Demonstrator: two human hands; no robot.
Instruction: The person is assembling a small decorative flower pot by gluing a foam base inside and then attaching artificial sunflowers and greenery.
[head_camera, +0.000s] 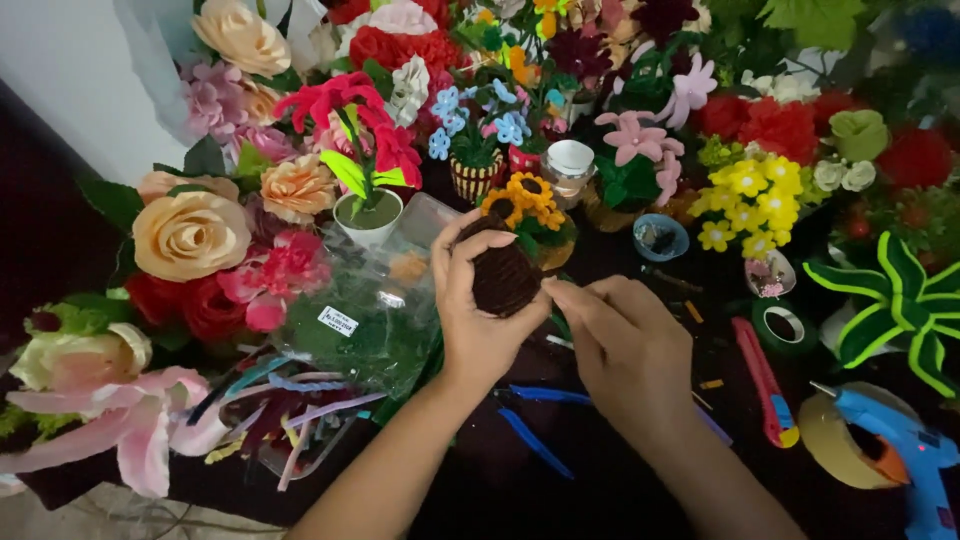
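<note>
My left hand (478, 300) cups the dark brown fuzzy ball (503, 277) above the bench (600, 470), fingers curled round it; my right hand (620, 340) sits just right of it, fingers pressed together, tips touching its lower right edge

I see my left hand (480, 310) wrapped around a dark brown fuzzy ball (503, 277), with the fingers curled over its top. My right hand (625, 345) is just beside it, the fingertips pinched together at the ball's lower right side. Below the hands, blue-handled pliers (540, 425) lie on the dark desk (500, 490). At the right I see a red box cutter (765, 385), a roll of brown tape (840, 440) and a blue glue gun (910, 455). Many handmade flowers stand behind, among them a small pot of sunflowers (525, 205).
</note>
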